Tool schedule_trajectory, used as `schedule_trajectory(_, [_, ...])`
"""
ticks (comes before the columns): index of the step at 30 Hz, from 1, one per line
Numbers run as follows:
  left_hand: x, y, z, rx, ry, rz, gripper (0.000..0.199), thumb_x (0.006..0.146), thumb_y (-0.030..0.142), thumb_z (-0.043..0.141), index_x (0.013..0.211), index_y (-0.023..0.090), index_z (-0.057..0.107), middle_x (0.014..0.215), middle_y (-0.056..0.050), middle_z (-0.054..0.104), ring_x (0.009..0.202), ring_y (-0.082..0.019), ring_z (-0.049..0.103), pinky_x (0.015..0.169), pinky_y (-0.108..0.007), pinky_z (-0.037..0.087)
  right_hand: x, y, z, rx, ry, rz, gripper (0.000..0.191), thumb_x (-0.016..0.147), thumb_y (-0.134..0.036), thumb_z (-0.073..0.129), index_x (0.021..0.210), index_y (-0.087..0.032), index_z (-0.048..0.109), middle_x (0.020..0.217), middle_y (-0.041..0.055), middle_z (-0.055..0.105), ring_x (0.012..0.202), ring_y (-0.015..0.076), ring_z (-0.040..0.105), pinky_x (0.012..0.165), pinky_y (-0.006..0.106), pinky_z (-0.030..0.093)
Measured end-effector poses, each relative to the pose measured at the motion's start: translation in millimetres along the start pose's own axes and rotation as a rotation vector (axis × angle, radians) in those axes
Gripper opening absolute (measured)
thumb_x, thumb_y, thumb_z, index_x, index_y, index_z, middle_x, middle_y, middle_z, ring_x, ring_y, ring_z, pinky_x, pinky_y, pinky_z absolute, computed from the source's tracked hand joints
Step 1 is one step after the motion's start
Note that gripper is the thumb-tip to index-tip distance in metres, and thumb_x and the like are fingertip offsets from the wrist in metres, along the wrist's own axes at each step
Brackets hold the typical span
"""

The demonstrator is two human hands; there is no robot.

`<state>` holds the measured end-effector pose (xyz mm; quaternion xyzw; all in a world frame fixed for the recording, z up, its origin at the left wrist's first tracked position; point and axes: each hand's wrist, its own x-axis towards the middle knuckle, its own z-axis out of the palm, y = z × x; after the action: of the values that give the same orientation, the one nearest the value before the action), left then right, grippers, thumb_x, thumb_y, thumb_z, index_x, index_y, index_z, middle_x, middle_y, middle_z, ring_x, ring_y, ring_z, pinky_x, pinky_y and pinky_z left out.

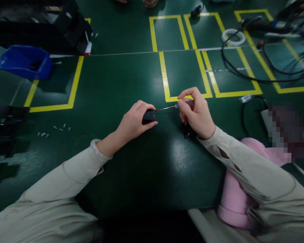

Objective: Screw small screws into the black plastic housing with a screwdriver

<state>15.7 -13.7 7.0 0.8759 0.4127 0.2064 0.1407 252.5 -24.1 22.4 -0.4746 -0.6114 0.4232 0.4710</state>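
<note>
My left hand (135, 119) grips a small black block-shaped part (149, 116) between thumb and fingers, just above the green table. In my right hand (196, 113) is a screwdriver (178, 105) with a clear purplish handle, held nearly level. Its thin shaft points left, and the tip meets the upper right edge of the black part. Whether the tip sits on a screw is too small to tell. Below my right hand lies another black piece (190, 131), partly hidden by the hand. Several small screws (61, 128) are scattered on the table to the left.
A blue bin (25, 62) stands at the left, before stacked black trays (68, 27). Black parts (7, 131) line the left edge. Yellow tape (167, 74) marks the table. Black cables (225, 60) and a white tape roll (233, 37) lie at the right. Another person's hands (150, 2) show at the top.
</note>
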Motion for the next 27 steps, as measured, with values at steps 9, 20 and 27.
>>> schedule_trajectory(9, [0.6, 0.8, -0.5, -0.006, -0.009, -0.009, 0.038, 0.086, 0.030, 0.072, 0.118, 0.018, 0.055, 0.116, -0.009, 0.060, 0.108, -0.025, 0.058, 0.094, -0.040, 0.051, -0.3, -1.2, 0.6, 0.019, 0.003, -0.007, 0.015, 0.093, -0.027, 0.060, 0.098, -0.027, 0.046, 0.050, -0.0112, 0.043, 0.036, 0.0084, 0.044, 0.034, 0.026, 0.030])
schedule_trajectory(20, [0.7, 1.2, -0.5, -0.018, -0.016, -0.019, 0.036, 0.088, 0.031, 0.070, 0.117, 0.018, 0.055, 0.116, -0.009, 0.060, 0.109, -0.025, 0.058, 0.095, -0.040, 0.051, -0.6, -0.5, -0.2, 0.014, -0.005, -0.017, 0.017, 0.091, -0.028, 0.061, 0.099, -0.026, 0.047, 0.050, -0.0114, 0.044, 0.036, 0.0085, 0.043, 0.035, 0.026, 0.030])
schedule_trajectory(27, [0.2, 0.5, -0.5, -0.009, -0.001, -0.002, 0.037, 0.087, 0.030, 0.071, 0.118, 0.017, 0.055, 0.116, -0.010, 0.060, 0.108, -0.025, 0.058, 0.093, -0.039, 0.051, -0.4, -0.3, -0.8, -0.031, -0.016, -0.018, 0.015, 0.095, -0.036, 0.057, 0.089, -0.025, 0.049, 0.045, -0.0108, 0.043, 0.033, 0.0074, 0.042, 0.034, 0.025, 0.027])
